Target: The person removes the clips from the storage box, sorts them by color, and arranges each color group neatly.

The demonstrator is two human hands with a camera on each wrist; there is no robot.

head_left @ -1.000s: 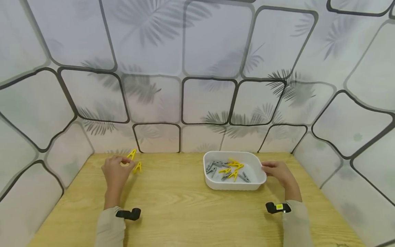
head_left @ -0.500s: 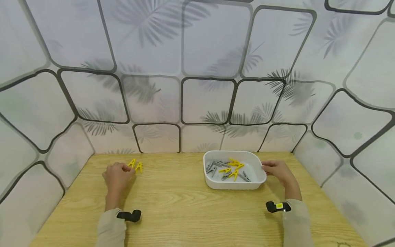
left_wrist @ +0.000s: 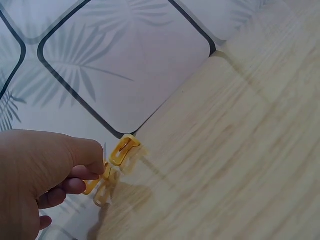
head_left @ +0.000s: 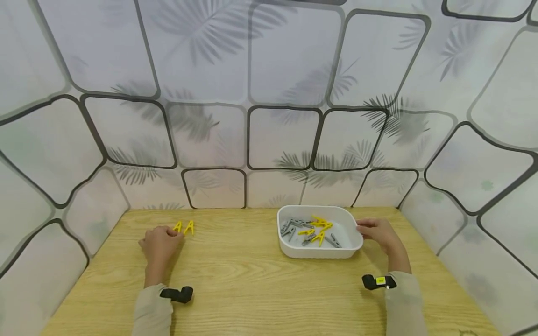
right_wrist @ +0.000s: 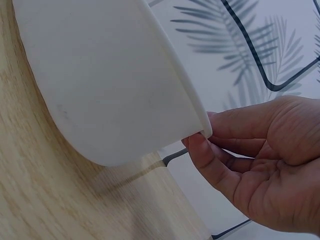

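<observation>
At the table's far left, my left hand pinches a yellow clothespin between thumb and index finger, its legs down at the tabletop. A second yellow clothespin stands on its legs just to the right; the left wrist view shows this clothespin beyond the fingertips. The fingers partly hide the held one there. On the right, my right hand grips the right end rim of a white plastic basin. In the right wrist view the thumb lies under the rim of the basin, fingers on the other side.
Inside the basin lie several grey clothespins and several yellow clothespins. The wooden table meets a patterned wall covering close behind the basin and the standing clothespins.
My left hand has lowered the yellow clothespin from the air to the table, beside the standing one. The right hand and the basin have stayed put.
</observation>
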